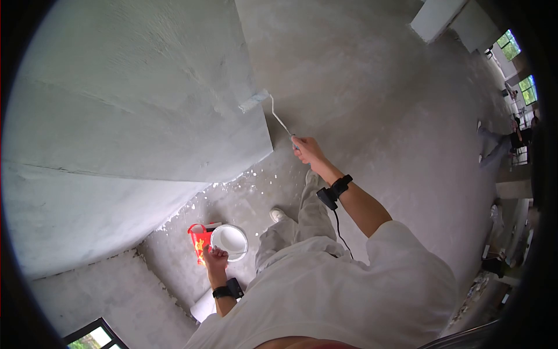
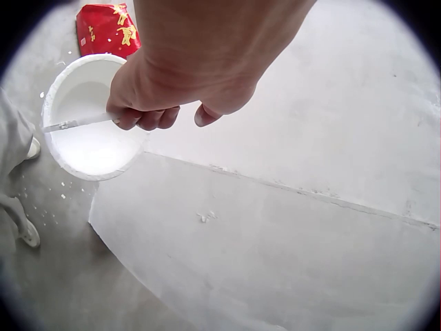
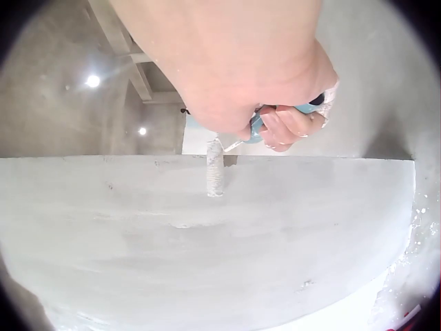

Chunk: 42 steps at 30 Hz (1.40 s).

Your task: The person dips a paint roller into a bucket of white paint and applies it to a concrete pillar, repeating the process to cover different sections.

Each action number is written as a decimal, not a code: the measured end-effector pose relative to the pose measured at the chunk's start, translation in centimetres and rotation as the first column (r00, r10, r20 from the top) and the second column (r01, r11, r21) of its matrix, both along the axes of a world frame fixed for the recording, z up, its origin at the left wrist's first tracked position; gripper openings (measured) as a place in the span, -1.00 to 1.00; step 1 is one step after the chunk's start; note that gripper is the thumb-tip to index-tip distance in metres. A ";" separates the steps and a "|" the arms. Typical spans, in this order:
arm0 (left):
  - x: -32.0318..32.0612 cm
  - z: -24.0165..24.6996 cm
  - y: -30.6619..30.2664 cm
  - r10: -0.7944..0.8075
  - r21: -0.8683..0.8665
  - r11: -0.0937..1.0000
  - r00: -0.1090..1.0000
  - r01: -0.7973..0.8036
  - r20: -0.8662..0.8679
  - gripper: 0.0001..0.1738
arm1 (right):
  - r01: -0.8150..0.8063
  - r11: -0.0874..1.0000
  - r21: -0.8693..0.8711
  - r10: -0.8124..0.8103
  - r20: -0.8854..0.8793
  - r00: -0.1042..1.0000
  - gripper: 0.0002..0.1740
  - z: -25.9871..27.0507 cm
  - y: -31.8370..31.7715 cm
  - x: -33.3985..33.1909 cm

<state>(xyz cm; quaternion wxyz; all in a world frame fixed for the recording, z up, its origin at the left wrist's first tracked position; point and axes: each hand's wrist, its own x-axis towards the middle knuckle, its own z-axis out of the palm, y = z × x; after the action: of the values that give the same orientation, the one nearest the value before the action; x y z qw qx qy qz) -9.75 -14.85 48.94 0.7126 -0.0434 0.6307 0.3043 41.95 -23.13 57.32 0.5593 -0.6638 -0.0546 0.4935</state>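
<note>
My right hand (image 1: 309,150) grips the light blue handle of a paint roller (image 3: 216,172). The roller's white sleeve lies against the pale painted wall (image 3: 158,221), close to its edge. A bent white rod joins sleeve and handle. Low on the other side, my left hand (image 1: 217,258) is over a white bucket (image 1: 229,228) holding white paint. The curled fingers of that hand hold a slim white bar with a greyish stretch (image 2: 69,125), which crosses over the bucket to its rim; I cannot tell whether it is a brush or the bucket's handle.
Beside the bucket stands a red bag with yellow print (image 2: 103,31). White spatters dot the grey floor (image 1: 372,99) along the wall's foot. The person's shoes (image 1: 278,214) are near the bucket. At the far right, another person (image 1: 505,139) is near windows (image 1: 528,90).
</note>
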 end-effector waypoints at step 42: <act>-2.0 -0.7 0.9 0.082 0.219 0.971 0.995 -0.093 0.056 -0.65 | -0.193 0.879 0.436 0.000 0.405 0.914 -0.55 28.6 4.5 0.0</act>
<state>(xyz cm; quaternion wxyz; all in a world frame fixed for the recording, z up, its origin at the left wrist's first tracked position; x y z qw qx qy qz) -11.79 -13.94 48.27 0.7134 0.0014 0.5736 0.4025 41.99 -18.65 85.96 0.6540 -0.5909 -0.3166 0.3504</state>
